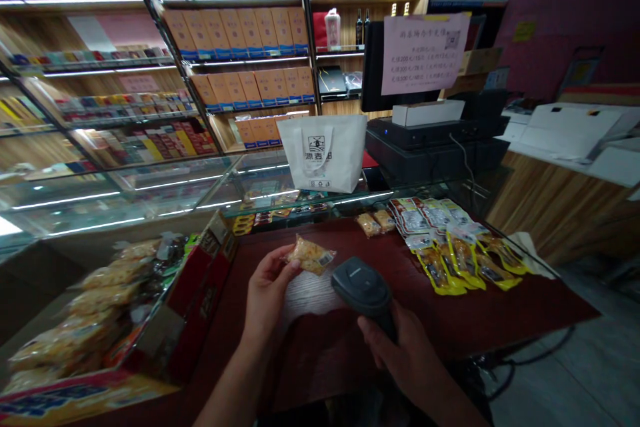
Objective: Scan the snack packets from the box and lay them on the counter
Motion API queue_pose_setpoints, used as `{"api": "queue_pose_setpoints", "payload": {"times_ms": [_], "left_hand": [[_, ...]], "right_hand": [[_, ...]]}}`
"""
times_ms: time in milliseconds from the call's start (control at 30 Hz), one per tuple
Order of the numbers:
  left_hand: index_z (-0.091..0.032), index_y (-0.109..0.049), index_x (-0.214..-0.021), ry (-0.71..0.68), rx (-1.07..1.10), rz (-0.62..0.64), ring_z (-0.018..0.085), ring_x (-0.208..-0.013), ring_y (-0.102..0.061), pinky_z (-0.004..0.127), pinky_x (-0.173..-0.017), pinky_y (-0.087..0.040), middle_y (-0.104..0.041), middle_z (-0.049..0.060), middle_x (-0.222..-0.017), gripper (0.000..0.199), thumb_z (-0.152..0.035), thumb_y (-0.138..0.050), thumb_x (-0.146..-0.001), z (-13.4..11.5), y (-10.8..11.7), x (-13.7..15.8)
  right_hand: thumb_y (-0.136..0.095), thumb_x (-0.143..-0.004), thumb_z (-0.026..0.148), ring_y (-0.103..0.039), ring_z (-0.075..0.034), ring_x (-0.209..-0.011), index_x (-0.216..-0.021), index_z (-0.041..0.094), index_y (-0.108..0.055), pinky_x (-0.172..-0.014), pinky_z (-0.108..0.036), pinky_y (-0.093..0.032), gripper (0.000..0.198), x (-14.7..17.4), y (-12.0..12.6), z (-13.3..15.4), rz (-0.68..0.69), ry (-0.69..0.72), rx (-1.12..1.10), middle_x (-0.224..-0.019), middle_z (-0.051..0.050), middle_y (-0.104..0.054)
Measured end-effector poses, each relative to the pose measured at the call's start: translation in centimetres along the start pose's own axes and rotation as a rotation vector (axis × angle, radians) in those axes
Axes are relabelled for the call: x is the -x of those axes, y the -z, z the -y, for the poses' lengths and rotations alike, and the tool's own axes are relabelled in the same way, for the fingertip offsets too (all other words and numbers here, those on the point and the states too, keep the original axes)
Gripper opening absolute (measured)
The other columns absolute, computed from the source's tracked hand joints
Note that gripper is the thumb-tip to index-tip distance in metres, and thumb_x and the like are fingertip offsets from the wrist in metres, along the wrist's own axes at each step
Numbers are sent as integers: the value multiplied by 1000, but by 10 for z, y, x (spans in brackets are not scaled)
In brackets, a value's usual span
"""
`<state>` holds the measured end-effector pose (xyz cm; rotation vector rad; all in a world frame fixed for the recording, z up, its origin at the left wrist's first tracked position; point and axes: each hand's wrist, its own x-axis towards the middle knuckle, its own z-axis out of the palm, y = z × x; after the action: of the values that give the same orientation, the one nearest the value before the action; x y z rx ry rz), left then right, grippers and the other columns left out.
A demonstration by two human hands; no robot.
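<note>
Between the thumb and fingers of my left hand point(270, 287) is a small clear-wrapped snack packet point(311, 255), with a printed label at its right end. My right hand point(400, 347) is wrapped around the handle of a dark grey barcode scanner point(363, 287). The scanner's head faces the packet from close by on the right, with a small gap between them. Below both lies a pale patch point(315, 297) on the dark red counter point(320, 360). Two similar wrapped snacks point(376, 221) rest farther back on the counter.
Left stands an open cardboard box point(185, 307) of wrapped snacks. Several yellow-edged food pouches point(450, 247) lie at the right. A white carrier bag point(325, 153) stands on the glass case point(215, 187) behind, beside a monitor point(375, 67) with a paper notice. Stocked shelves point(245, 60) line the back.
</note>
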<state>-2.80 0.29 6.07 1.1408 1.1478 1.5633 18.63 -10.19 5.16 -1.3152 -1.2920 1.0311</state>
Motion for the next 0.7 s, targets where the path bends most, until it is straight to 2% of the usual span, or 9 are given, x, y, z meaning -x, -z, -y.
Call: {"api": "queue_pose_setpoints", "payload": {"times_ms": [100,200,300,467,533,600,700], "left_hand": [[-17,-72,-106,53,18,47,21,-94,-71,31,-83,-57,-77,8,-105,48,-40,-88,-66,16,-4,-13],[-16,-70,-102,185,41,142,21,-89,-72,34,-81,-58,-77,8,-99,54,-45,-90,-61,43,-17,-36],[-15,-68,-95,318,5,222,20,-81,-72,34,-78,-59,-75,7,-90,49,-44,-90,-61,70,-42,-68],[-13,-66,-87,417,-156,286,17,-73,-69,28,-68,-56,-71,7,-86,25,-32,-81,-79,97,-91,-128],[-13,-67,-96,451,-249,309,17,-78,-69,30,-70,-57,-71,8,-93,22,-32,-73,-88,103,-108,-147],[-13,-65,-112,473,-345,335,19,-88,-68,35,-77,-59,-69,8,-107,27,-33,-65,-94,107,-122,-161],[-17,-61,-125,462,-474,376,22,-101,-66,42,-85,-58,-65,10,-122,34,-35,-61,-96,110,-137,-171]], "right_hand": [[-64,-88,56,-53,-14,-45,-77,22,-57,-47,-24,-41,37,-6,0,0,58,-45,-57,-51,5,-55],[-64,-88,59,-50,-12,-42,-79,20,-57,-44,-23,-39,40,-15,4,-5,15,-68,-121,-48,7,-52],[-63,-87,64,-48,-10,-39,-77,19,-57,-42,-21,-37,46,-24,12,-14,-47,-83,-183,-50,7,-52],[-60,-87,69,-48,-9,-40,-78,20,-56,-40,-21,-37,50,-28,29,-29,-121,-102,-187,-60,4,-59],[-60,-86,71,-49,-9,-41,-76,19,-57,-41,-22,-38,52,-27,33,-32,-150,-125,-173,-62,2,-60],[-60,-84,73,-49,-10,-42,-73,19,-58,-43,-22,-39,55,-25,36,-35,-166,-159,-151,-63,1,-61],[-59,-83,75,-50,-10,-43,-74,19,-59,-44,-23,-40,57,-25,38,-38,-186,-175,-135,-64,0,-62]]}}
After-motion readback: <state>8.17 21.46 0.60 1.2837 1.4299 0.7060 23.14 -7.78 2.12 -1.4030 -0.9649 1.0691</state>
